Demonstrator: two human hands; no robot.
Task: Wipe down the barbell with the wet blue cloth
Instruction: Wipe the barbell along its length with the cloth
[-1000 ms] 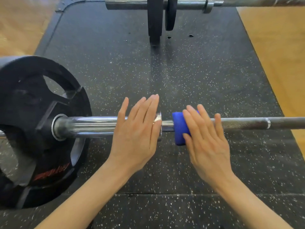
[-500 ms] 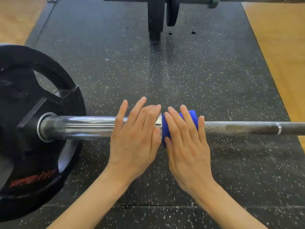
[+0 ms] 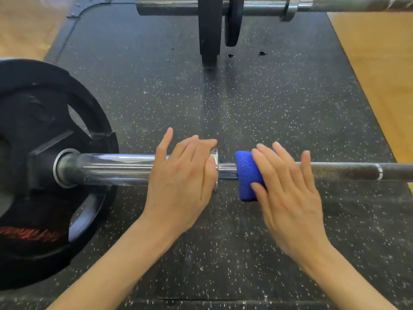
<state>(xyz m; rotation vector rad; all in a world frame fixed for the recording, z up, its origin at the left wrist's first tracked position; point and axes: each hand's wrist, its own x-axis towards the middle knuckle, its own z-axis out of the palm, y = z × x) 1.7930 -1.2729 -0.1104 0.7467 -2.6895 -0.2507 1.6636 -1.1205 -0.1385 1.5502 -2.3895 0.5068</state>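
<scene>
Speckled mat (image 3: 290, 97) under barbell (image 3: 348, 170), blue cloth (image 3: 247, 173) draped over.

I'm in a gym, on a weightlifting platform: black speckled rubber matting (image 3: 279, 104) set between strips of pale wood flooring (image 3: 380, 74). A barbell (image 3: 111, 166) loaded with a black weight plate (image 3: 33, 153) lies across it, and a second loaded bar (image 3: 257, 5) sits farther ahead.
</scene>
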